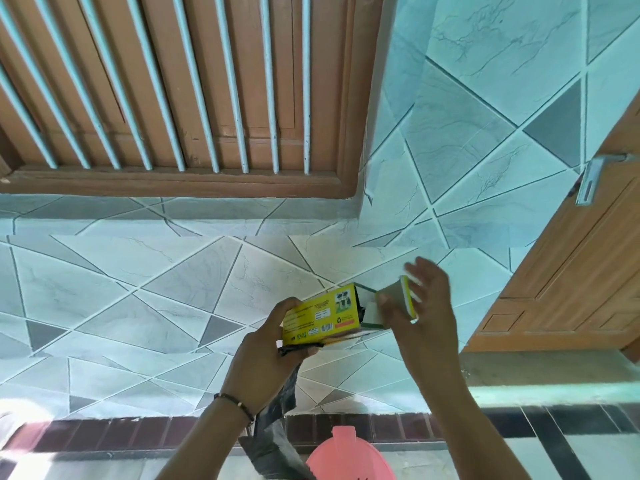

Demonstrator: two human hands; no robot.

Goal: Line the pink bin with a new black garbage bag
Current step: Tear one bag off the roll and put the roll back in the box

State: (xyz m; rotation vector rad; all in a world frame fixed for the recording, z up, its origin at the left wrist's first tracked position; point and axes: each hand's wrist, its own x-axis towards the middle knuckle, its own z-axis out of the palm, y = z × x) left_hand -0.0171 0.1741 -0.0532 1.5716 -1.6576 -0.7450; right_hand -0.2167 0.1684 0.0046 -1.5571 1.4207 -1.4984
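Note:
My left hand (265, 348) grips a yellow box of garbage bags (320, 315) held up in front of the tiled wall. The same hand also pinches a black garbage bag (277, 445), which hangs down from under the box past my wrist. My right hand (420, 306) is at the box's right end, with its thumb and fingers on the opened flap (394, 301). More black plastic shows inside the open end. The pink bin (346, 459) stands on the floor at the bottom edge, only its top in view, just right of the hanging bag.
A tiled wall (173, 289) fills the view ahead. A wooden window with pale bars (180, 91) is at upper left. A wooden door (568, 271) with a metal latch (590, 180) stands at right. Dark brick skirting (104, 434) runs along the floor.

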